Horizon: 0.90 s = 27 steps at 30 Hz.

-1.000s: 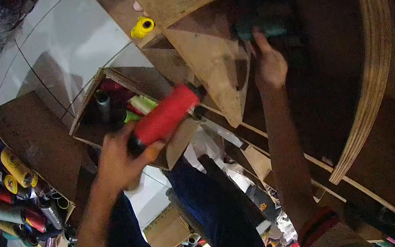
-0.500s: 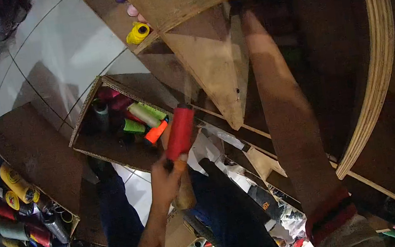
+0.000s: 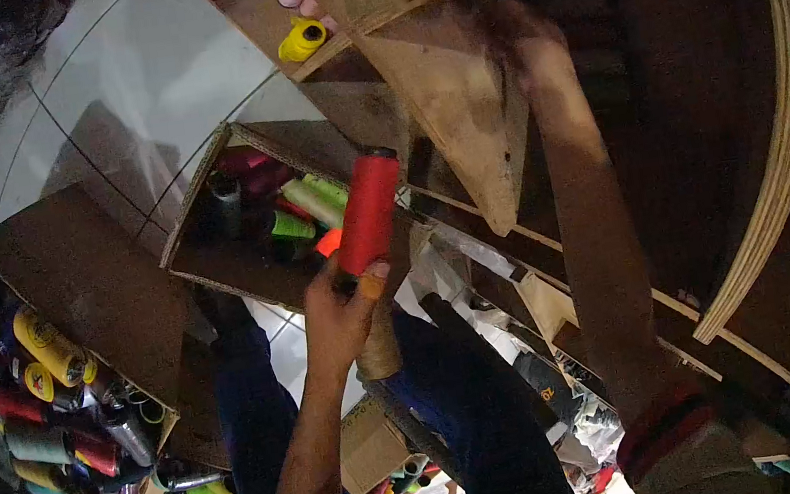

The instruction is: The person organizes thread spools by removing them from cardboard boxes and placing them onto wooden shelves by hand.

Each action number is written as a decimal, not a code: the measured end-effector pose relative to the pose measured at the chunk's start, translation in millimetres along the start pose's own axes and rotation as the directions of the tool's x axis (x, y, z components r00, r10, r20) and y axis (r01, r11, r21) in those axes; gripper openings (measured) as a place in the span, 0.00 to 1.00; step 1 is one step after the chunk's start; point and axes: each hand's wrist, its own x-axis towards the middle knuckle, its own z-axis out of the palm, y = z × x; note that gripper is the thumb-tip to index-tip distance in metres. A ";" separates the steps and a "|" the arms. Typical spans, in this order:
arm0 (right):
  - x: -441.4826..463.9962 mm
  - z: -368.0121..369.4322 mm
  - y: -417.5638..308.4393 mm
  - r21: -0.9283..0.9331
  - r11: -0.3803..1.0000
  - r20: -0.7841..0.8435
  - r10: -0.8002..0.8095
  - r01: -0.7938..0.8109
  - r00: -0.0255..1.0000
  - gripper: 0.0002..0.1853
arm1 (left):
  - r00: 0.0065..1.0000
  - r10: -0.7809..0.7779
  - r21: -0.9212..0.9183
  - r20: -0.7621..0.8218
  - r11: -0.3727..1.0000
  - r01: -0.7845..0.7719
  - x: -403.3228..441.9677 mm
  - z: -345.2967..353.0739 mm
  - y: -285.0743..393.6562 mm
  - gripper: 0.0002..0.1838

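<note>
My left hand (image 3: 337, 321) is closed around the lower end of a red thread spool (image 3: 369, 212), which stands tilted above the knees. Something orange shows at the thumb. Just below the hand is a brown thread cone (image 3: 378, 348); I cannot tell whether the hand holds it too. Behind the red spool lies an open cardboard box (image 3: 217, 272) with green, pale, dark red and grey spools inside. My right hand (image 3: 527, 38) reaches into the dark wooden shelf (image 3: 697, 93), beside a pointed wooden board (image 3: 451, 108). Shadow and blur hide its fingers.
A second cardboard box (image 3: 79, 261) at left is full of mixed spools. A yellow spool (image 3: 301, 40) sits on the shelf at the top, near pink ones. Curved plywood edges (image 3: 784, 142) frame the shelf. Another carton (image 3: 371, 447) with spools is below.
My right hand has drawn back slightly within the shelf, its wrist bending. My left hand has raised the red spool a little. The whole view has shifted somewhat.
</note>
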 end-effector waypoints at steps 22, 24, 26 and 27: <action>-3.7 -20.0 -11.6 0.150 0.986 -0.647 0.039 0.076 0.761 0.22 | 0.998 0.016 -0.055 -0.054 0.998 -0.019 8.8 2.3 -4.6 0.36; 16.8 -25.3 -1.8 0.165 0.986 -0.640 0.080 0.036 0.764 0.22 | 0.999 -0.024 -0.024 -0.040 0.999 0.023 7.2 0.7 -2.8 0.36; 33.2 -29.3 5.3 0.176 0.984 -0.634 0.113 0.001 0.765 0.21 | 0.999 0.003 -0.017 -0.050 1.000 -0.004 8.9 1.0 -11.2 0.36; 35.9 -31.3 9.1 0.179 0.984 -0.634 0.121 -0.007 0.764 0.21 | 0.998 0.020 -0.016 -0.056 1.000 -0.021 10.6 1.0 -13.4 0.37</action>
